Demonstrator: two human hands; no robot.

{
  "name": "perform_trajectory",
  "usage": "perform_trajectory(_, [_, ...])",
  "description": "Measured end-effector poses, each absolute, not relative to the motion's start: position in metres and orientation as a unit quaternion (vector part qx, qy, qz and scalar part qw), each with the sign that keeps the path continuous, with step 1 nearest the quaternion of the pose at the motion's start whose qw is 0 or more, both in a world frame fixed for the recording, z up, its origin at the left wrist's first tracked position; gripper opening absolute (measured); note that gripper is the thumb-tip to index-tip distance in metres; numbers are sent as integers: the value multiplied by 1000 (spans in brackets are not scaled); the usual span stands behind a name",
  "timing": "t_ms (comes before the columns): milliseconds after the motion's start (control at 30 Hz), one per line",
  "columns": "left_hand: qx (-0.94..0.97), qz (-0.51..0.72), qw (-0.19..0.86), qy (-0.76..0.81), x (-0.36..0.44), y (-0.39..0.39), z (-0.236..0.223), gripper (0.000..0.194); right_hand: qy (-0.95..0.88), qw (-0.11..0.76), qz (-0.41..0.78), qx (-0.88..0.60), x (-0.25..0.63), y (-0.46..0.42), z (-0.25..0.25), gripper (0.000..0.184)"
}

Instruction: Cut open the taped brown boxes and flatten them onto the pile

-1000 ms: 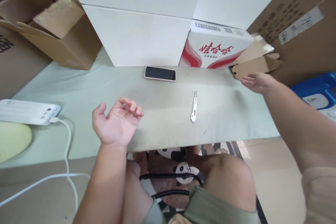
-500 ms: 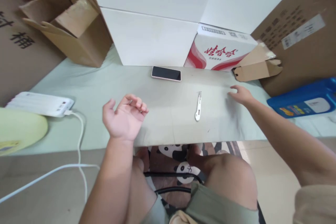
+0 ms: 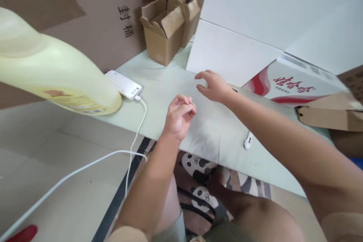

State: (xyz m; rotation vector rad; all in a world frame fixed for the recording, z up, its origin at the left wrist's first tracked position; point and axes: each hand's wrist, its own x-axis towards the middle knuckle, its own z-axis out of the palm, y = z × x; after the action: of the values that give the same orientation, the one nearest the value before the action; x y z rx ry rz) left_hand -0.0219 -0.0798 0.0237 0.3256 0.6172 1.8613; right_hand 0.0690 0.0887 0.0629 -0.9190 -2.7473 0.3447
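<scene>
Phone [image 3: 235, 90], white tool [image 3: 248, 141] part-hid. behind R arm [image 3: 269, 132]

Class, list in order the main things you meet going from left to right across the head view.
Pale yellow bottle → white power bank → left hand → right hand → red-and-white carton.

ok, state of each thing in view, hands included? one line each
Left hand: curled, nothing visible in it.
Right hand: open, nothing visible in it.
Dark object: mostly hidden behind right hand.
White tool: lying on table, partly hidden.
Power bank: white cable plugged in.
Small cardboard boxes: flaps up, open.
Yellow bottle: top out of view, open or closed unclear.
</scene>
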Motion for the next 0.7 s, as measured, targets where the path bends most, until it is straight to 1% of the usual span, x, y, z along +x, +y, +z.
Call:
perform_trajectory(100, [118,794,539,255,-32,-83,25,31,-951,119,99,-267,1,99,67,39])
perform_trajectory(200, [103,796,546,239,-39,-87,28,34,-957,117,85,-252,-53,111,70,45])
perform_trajectory(300, [89,794,557,227,-44,-89,30,35,-950,103,76,-284,-92,122,73,51])
perform_trajectory(367, [86,793,558,228,-45,-89,29,34,-944,93,80,-307,-108,129,76,51])
perform_trajectory(500, [105,807,521,257,-44,-88,25,28,-947,80,94,-296,-115,144,75,42])
perform_trajectory(567, [131,817,486,282,-42,-87,23,23,-947,95,91,-292,-105,148,72,39])
perform_trajectory(633, [172,825,436,316,-40,-87,21,20,-943,125,92,-293,-85,149,68,34])
perform_trajectory(700, [209,835,352,369,-39,-88,18,15,-940,159,108,-283,-55,144,66,31])
